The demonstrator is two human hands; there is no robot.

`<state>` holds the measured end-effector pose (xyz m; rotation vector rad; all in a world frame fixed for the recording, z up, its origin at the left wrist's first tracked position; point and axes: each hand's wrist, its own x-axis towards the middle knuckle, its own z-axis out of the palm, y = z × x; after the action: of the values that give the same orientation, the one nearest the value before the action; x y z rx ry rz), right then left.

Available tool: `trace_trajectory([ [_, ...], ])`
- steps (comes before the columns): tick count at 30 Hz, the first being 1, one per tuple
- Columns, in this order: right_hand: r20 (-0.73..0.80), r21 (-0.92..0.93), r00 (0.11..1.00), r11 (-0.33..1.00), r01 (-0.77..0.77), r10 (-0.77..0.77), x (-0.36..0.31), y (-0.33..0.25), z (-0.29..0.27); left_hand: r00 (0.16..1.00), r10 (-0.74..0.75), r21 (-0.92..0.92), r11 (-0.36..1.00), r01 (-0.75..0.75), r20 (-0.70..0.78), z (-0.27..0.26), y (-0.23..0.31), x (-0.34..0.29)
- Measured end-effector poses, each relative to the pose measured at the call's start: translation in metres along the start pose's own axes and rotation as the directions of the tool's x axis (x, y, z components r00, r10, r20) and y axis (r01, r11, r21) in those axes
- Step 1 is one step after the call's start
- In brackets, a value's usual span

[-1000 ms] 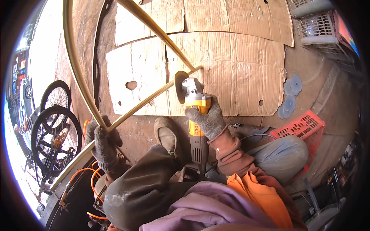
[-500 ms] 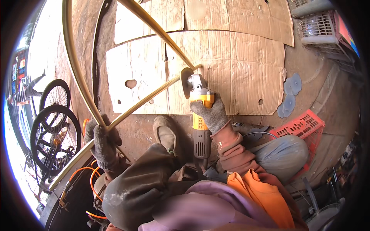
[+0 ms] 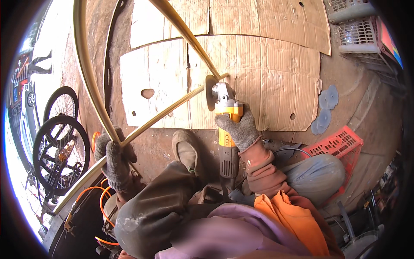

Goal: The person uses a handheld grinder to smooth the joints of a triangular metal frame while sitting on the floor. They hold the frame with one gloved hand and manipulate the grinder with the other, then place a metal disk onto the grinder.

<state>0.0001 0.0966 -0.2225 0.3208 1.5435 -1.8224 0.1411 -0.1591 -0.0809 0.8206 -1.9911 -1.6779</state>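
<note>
My left hand (image 3: 115, 159), in a grey knitted glove, is closed around a gold-coloured metal tube frame (image 3: 166, 111) at the joint where its tubes meet. The frame stretches away from me over cardboard (image 3: 258, 86). In my right hand (image 3: 240, 129), also gloved, is a yellow and grey angle grinder (image 3: 226, 140), gripped round its body with the head pointing away. Its dark disc (image 3: 211, 93) stands upright beside the far corner of the frame, where two tubes meet. Whether the disc touches the tube or spins, I cannot tell.
Several blue-grey discs (image 3: 327, 98) lie right of the cardboard. A red plastic crate (image 3: 340, 140) rests by my right knee, with pale crates (image 3: 357, 34) farther off. At left are a bicycle wheel (image 3: 60, 157) and orange hoses (image 3: 103, 203). My shoe (image 3: 184, 149) is near the cardboard.
The grinder and the far part of the frame sit slightly farther right in the picture, as does the cardboard. Both grips stay the same. At far left, a person has shifted and a car shows.
</note>
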Motion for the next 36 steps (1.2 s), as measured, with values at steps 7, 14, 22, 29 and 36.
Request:
trace_trajectory([
  [7,-0.015,-0.030,1.000,1.000,0.002,-0.002,0.001,0.007,-0.004,1.000,0.006,0.000,1.000,-0.006,0.014,-0.001,-0.003,0.001],
  [14,-0.035,0.027,0.998,0.998,-0.051,0.052,0.007,0.018,-0.011,0.999,0.025,0.010,1.000,-0.025,-0.033,0.002,-0.005,-0.001],
  [22,0.069,0.098,0.997,0.995,-0.027,0.021,-0.022,-0.009,0.022,0.987,-0.133,-0.053,0.990,0.128,-0.092,0.002,-0.005,-0.003],
  [29,0.069,0.137,0.997,0.990,0.037,-0.047,-0.020,0.008,0.026,0.957,-0.224,-0.028,0.974,0.223,-0.186,0.018,0.001,-0.003],
  [36,0.146,0.251,0.989,0.966,-0.064,0.028,-0.022,0.007,0.034,0.807,-0.581,-0.851,0.472,0.229,-0.106,0.015,-0.003,-0.002],
])
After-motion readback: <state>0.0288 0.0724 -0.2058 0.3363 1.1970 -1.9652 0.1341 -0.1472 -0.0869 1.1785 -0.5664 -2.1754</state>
